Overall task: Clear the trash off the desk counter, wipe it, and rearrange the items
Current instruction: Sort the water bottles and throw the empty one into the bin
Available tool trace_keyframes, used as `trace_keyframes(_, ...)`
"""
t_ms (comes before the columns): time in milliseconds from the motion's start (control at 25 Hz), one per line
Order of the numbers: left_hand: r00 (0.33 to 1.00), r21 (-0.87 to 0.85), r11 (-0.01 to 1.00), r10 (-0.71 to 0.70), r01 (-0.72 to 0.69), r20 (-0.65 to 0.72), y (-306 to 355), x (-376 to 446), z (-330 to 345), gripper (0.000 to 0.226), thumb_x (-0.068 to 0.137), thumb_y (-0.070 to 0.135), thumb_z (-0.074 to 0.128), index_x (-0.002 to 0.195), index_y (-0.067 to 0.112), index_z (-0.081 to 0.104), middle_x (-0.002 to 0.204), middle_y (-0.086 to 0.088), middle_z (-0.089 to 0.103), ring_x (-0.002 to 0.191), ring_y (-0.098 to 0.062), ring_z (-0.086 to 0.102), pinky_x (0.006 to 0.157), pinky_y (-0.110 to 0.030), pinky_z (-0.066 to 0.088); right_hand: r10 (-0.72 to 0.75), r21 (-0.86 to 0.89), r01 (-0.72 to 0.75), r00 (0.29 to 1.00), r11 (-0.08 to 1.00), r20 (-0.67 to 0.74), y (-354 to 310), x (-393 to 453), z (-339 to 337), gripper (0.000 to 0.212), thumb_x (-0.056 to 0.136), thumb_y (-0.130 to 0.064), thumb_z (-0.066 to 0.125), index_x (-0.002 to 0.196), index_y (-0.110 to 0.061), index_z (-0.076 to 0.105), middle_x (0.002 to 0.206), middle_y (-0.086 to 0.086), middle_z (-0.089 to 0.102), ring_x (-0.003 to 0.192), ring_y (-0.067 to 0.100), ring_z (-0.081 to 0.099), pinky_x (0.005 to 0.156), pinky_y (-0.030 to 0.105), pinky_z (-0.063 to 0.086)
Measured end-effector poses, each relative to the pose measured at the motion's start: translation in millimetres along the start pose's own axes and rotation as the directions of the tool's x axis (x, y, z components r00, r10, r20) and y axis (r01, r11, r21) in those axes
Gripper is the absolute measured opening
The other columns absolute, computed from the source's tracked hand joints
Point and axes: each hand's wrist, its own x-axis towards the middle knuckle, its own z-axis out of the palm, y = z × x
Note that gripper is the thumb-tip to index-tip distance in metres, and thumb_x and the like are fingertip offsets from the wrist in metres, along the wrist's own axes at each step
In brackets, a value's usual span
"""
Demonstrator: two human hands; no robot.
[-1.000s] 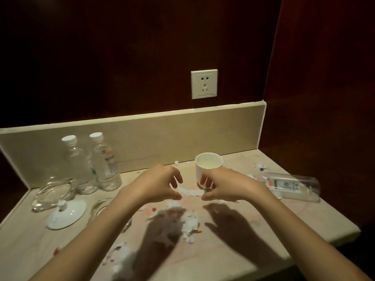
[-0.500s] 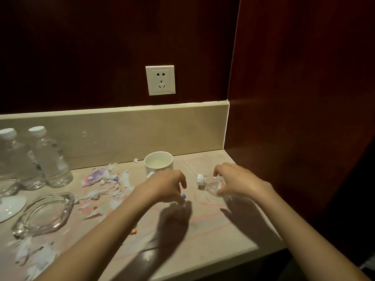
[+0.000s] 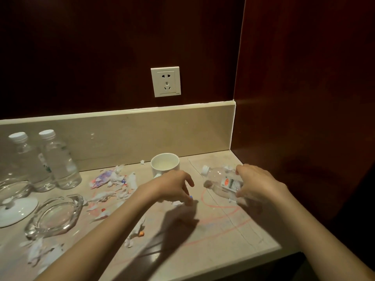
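The right hand (image 3: 257,184) curls around a toppled clear plastic bottle (image 3: 222,182) near the tabletop's (image 3: 233,230) back right corner; the left hand (image 3: 172,185), fingers loosely bent, pinches a small scrap. The smooth bottle could roll off, scattering torn paper scraps (image 3: 113,179).

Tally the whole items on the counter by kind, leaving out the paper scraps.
Clear plastic bottles: 3, two upright, one lying on its side under the right hand
White ceramic mug: 1
Clear glass ashtrays: 2
White ceramic lid: 1
Total: 7
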Motion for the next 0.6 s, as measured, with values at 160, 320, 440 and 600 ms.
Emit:
trace_keyframes(160,0.995,-0.157,0.986,0.044,-0.058,-0.094,-3.6,-13.6,-13.3,0.055,0.081,0.033,0.075,0.128,0.016,0.053,0.101,0.004,0.073,0.074,0.002,0.061,0.071,-0.014,0.047,-0.028,0.484,0.074,0.994,0.872,-0.101,-15.2,-5.2,-25.0,0.067,0.066,-0.050,0.080,0.119,-0.019,0.053,0.107,-0.005,0.060,0.094,0.013,0.061,0.079,0.032,0.052)
trace_keyframes(320,0.977,-0.332,0.932,0.081,-0.144,-0.197,-9.8,-30.3,-27.7,0.066,0.078,0.040,0.076,0.133,0.018,0.047,0.109,0.001,0.070,0.094,-0.010,0.067,0.092,-0.034,0.053,-0.157,0.833,0.207,0.977,0.514,-0.146,-53.9,-23.1,-41.3,0.057,0.063,-0.044,0.078,0.111,-0.016,0.061,0.106,0.000,0.067,0.097,0.013,0.067,0.080,0.034,0.059)
trace_keyframes(440,0.951,-0.430,0.872,0.112,-0.234,-0.289,-22.6,-48.3,-35.1,0.060,0.075,0.039,0.078,0.126,0.020,0.051,0.114,0.002,0.066,0.099,-0.009,0.066,0.092,-0.036,0.054,-0.203,0.912,0.234,0.964,0.336,-0.172,-89.1,-31.8,-42.9,0.052,0.064,-0.038,0.078,0.109,-0.015,0.064,0.110,0.007,0.066,0.100,0.015,0.067,0.082,0.040,0.059)
trace_keyframes(600,0.920,-0.502,0.817,0.086,-0.284,-0.382,-51.0,-76.1,-38.5,0.049,0.073,0.035,0.081,0.112,0.027,0.053,0.109,0.006,0.067,0.096,-0.009,0.067,0.088,-0.039,0.056,-0.216,0.928,0.266,0.953,0.261,-0.212,-132.4,-40.0,-39.0,0.051,0.063,-0.034,0.077,0.108,-0.014,0.064,0.109,0.008,0.065,0.096,0.013,0.067,0.082,0.041,0.058)
